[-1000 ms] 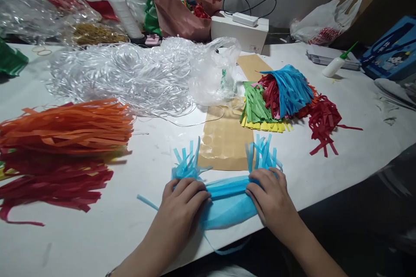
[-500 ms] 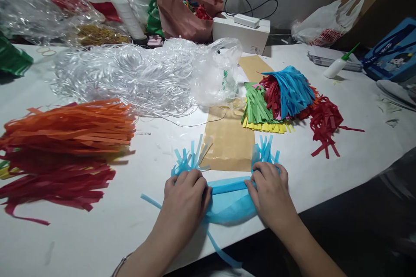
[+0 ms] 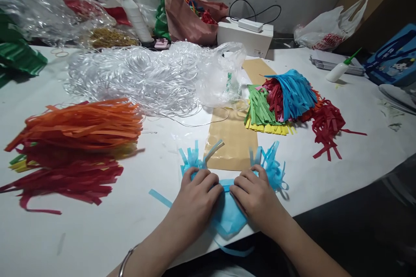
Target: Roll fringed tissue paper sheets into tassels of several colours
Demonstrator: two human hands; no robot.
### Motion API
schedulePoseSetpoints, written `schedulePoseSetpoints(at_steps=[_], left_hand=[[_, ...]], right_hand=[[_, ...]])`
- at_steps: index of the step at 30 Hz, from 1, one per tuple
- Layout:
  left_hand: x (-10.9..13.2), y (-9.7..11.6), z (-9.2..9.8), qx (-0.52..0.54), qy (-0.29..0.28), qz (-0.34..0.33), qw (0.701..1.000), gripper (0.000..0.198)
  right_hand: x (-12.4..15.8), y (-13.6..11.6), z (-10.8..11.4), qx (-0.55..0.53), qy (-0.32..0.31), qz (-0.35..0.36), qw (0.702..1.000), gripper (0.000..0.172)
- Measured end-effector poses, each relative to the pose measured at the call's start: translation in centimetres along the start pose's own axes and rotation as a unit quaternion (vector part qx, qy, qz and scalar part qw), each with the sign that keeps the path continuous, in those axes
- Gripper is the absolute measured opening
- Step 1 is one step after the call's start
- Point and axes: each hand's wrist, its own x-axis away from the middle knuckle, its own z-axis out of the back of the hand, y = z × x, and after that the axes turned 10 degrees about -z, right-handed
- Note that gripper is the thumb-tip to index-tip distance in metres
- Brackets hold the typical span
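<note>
A sheet of blue tissue paper (image 3: 228,215) with fringed ends lies at the table's front edge, its upper edge folded into a narrow band. My left hand (image 3: 200,194) is closed on the left part of this band, fingertips curled over it. On the right part, close beside it, my right hand (image 3: 255,194) grips the same band. Cut blue strips stick out beyond both hands, and one loose strip hangs past the table edge. My palms and thumbs hide much of the fold.
Orange fringed tissue (image 3: 87,123) and dark red fringe (image 3: 74,177) lie at left. A brown paper envelope (image 3: 232,138) is just behind the hands. Farther back are shiny clear cord (image 3: 136,80), a multicoloured tassel pile (image 3: 297,95) and a glue bottle (image 3: 338,71).
My hands have come closer together along the folded band, mainly the right one moving left. The sheet between them now bunches and sags toward me.
</note>
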Motion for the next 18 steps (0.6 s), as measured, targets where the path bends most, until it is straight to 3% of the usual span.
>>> schedulePoseSetpoints(at_steps=[12, 18], left_hand=[[0.2, -0.6, -0.2, 0.038, -0.006, 0.002, 0.999, 0.017], [0.9, -0.8, 0.0, 0.036, 0.019, 0.021, 0.999, 0.022]], right_hand=[[-0.2, -0.7, -0.9, 0.033, 0.02, -0.011, 0.999, 0.019], [1.0, 0.6, 0.7, 0.043, 0.026, -0.025, 0.998, 0.02]])
